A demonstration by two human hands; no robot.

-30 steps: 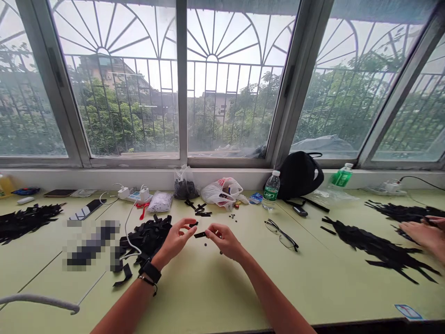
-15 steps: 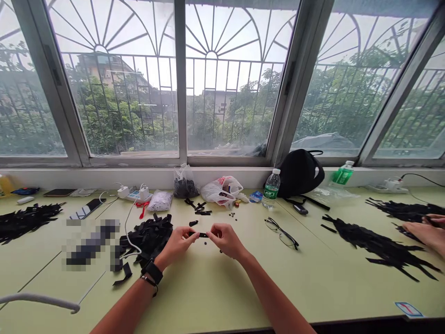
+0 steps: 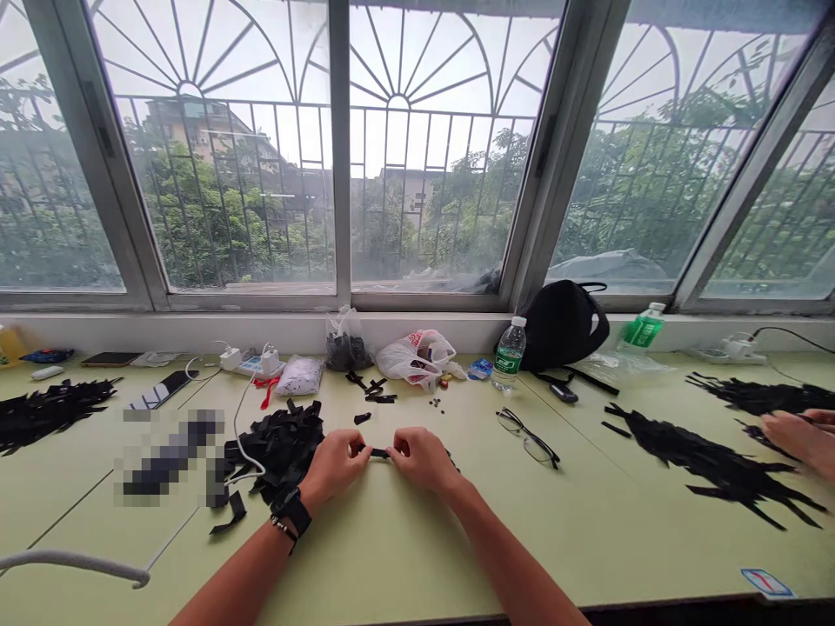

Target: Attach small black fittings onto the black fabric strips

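Observation:
Between my two hands a short black strip is stretched level, just over the pale green table. My left hand, with a black watch on its wrist, pinches the strip's left end. The right end is pinched by the fingers of my right hand. Beside my left hand lies a heap of black strips. One loose black piece rests beyond my hands, and several small dark bits are scattered near a white plastic bag.
Eyeglasses lie right of my hands, with a water bottle behind them. A white cable crosses the strip heap. At the far right, another person's hands work by more black strips.
Both my hands have moved slightly nearer to me with the black strip still between them. The knuckles of both are turned up more. The other person's hands have shifted a little.

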